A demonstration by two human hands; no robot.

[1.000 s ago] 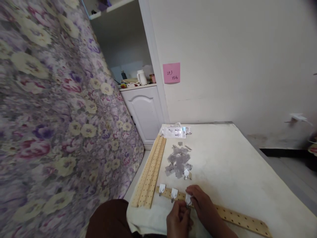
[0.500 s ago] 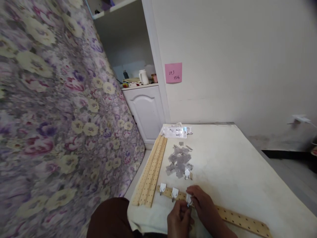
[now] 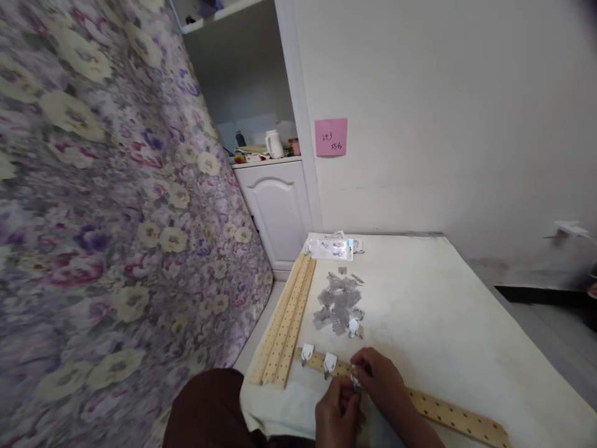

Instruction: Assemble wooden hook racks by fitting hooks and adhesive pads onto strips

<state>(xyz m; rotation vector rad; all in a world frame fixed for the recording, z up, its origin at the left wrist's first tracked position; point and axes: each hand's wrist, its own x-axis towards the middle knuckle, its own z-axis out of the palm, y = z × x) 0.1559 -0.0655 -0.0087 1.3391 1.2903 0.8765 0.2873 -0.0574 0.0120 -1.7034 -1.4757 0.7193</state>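
1. Left hand (image 3: pixel 336 412) and right hand (image 3: pixel 383 381): each grip, nearly closed, pinched the white hook (image 3: pixel 356 380).
2. It sat at the perforated board (image 3: pixel 456 415), similar hooks (image 3: pixel 330 362) toward ten o'clock.
3. Positioning seemed underway; next called for steady alignment.

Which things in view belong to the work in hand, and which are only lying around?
In the work, it seems:
white hook between left hand and right hand
perforated strip
two hooks on that strip
likely grey pieces

Just lying around:
wooden strips at left
clear packaging
pink note
white jug
floral curtain
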